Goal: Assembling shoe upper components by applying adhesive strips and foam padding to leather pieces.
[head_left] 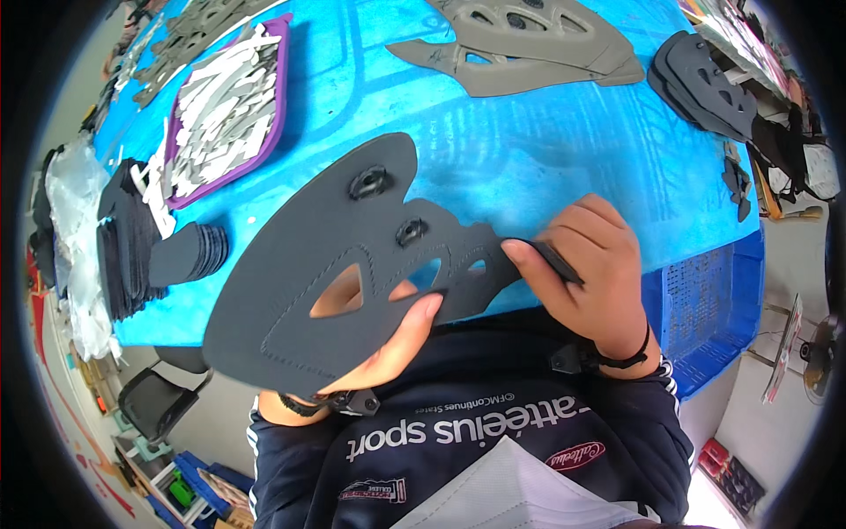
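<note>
**Panel in both hands, narrow end being worked**

Head view: we are holding the dark panel [352,238] above the near edge of the blue table [529,141]. We are probably working its narrow end; the next move seems to call for a steady left grip. Our left hand [397,348] is clasping the lower edge, thumb on top, fingers behind the cutouts. Our right hand [595,269] is curling inward, pinching the narrow end; whether anything separate is inside, we aren't telling for certain.

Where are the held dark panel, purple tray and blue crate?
Held dark panel [317,240], head view: face above largest opening.
Purple tray [283,79], head view: right rim.
Blue crate [702,295], head view: perforated part.
</note>
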Tool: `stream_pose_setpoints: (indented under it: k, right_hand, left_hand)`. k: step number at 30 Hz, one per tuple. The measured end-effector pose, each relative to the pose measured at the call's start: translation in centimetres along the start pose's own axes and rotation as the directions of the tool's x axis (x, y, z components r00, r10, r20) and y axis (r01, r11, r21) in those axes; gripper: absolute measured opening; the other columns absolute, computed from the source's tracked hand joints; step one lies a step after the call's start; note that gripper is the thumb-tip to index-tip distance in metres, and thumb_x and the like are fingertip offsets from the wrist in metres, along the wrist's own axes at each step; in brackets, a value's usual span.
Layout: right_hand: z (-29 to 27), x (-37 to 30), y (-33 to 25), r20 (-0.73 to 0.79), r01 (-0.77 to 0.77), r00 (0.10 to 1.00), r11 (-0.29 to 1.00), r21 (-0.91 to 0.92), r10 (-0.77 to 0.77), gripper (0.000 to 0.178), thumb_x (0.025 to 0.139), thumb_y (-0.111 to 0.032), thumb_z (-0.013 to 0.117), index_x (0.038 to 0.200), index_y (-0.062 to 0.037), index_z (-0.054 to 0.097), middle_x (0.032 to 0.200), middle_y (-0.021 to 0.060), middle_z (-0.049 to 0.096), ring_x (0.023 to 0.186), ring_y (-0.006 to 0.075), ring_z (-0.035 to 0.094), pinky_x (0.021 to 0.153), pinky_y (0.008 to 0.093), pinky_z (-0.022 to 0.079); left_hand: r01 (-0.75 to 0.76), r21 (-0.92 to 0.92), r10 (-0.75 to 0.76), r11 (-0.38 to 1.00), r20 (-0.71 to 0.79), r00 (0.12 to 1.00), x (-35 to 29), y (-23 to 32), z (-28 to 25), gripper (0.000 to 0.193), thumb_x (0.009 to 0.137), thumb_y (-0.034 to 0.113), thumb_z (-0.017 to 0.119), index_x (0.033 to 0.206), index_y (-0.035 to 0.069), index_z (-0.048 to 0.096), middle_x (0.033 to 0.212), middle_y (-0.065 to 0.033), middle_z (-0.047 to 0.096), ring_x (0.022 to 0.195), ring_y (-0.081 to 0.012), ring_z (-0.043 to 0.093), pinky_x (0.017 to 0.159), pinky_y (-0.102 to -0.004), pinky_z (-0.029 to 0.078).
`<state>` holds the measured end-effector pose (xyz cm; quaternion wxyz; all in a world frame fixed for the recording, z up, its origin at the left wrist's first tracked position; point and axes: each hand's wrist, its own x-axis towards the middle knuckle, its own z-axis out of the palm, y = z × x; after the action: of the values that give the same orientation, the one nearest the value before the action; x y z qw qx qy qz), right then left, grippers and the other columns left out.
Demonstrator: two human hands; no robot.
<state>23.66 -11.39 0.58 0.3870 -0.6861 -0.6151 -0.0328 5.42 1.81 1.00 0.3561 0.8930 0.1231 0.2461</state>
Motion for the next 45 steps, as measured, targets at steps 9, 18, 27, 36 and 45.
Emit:
stream_pose_setpoints:
  k: [9, 18, 27, 36, 45]
  right_hand:
    - [-0.3, 0.5, 1.0, 0.228, -0.092, 0.973, 0.966, 0.24, 0.036, 0.024, 0.059, -0.004, 0.071, 0.054, -0.0063, 0.048, 0.056, 0.0036, 0.042, 0.058, 0.0227, 0.043, 0.054, 0.0329, 0.032]
    - [0.0, 0.5, 1.1, 0.191, -0.143, 0.976, 0.972, 0.188, 0.107, 0.024, 0.056, -0.002, 0.071, 0.053, -0.0051, 0.048, 0.056, 0.0047, 0.041, 0.057, 0.0238, 0.041, 0.052, 0.0328, 0.032]
    - [0.1, 0.7, 0.8, 0.177, -0.128, 0.979, 0.981, 0.147, 0.102, 0.024, 0.055, -0.002, 0.072, 0.054, -0.0048, 0.049, 0.057, 0.0049, 0.042, 0.057, 0.0235, 0.043, 0.052, 0.0317, 0.033]
    - [0.0, 0.5, 0.6, 0.178, -0.125, 0.979, 0.985, 0.121, 0.102, 0.023, 0.055, -0.002, 0.073, 0.055, -0.0048, 0.05, 0.058, 0.0048, 0.043, 0.058, 0.0235, 0.044, 0.052, 0.0318, 0.035]
    - [0.7, -0.1, 0.7, 0.163, -0.006, 0.986, 0.999, -0.042, 0.013, 0.024, 0.05, -0.002, 0.072, 0.054, -0.0042, 0.048, 0.06, 0.0055, 0.042, 0.06, 0.0255, 0.041, 0.058, 0.0354, 0.036]
  left_hand:
    - [0.052, -0.174, -0.048, 0.983, 0.024, 0.999, 0.5, -0.5, -0.2, 0.018, 0.061, -0.004, 0.072, 0.074, 0.002, 0.061, 0.063, -0.0088, 0.058, 0.058, -0.0244, 0.059, 0.052, -0.0338, 0.047]
    - [0.031, -0.042, -0.028, 0.999, 0.069, 0.997, 0.8, -0.6, 0.5, 0.023, 0.058, -0.002, 0.074, 0.079, 0.002, 0.067, 0.071, -0.0133, 0.061, 0.062, -0.0277, 0.061, 0.059, -0.0357, 0.051]
    - [-0.082, -0.039, 0.078, 0.996, -0.103, 0.992, 0.4, -0.9, 2.2, 0.023, 0.041, -0.004, 0.069, 0.064, -0.001, 0.065, 0.061, -0.0148, 0.059, 0.053, -0.0257, 0.058, 0.05, -0.0336, 0.048]
    - [-0.105, 0.031, 0.11, 0.994, -0.251, 0.962, 0.4, -1.0, 3.1, 0.027, 0.026, 0.001, 0.06, 0.053, -0.002, 0.062, 0.052, -0.0173, 0.056, 0.047, -0.0273, 0.057, 0.044, -0.0334, 0.047]
    - [-0.052, 0.098, 0.036, 0.994, 0.152, 0.988, 1.2, -0.9, 0.9, 0.022, 0.052, -0.004, 0.071, 0.072, 0.003, 0.064, 0.069, -0.0112, 0.059, 0.067, -0.0268, 0.06, 0.055, -0.0317, 0.047]
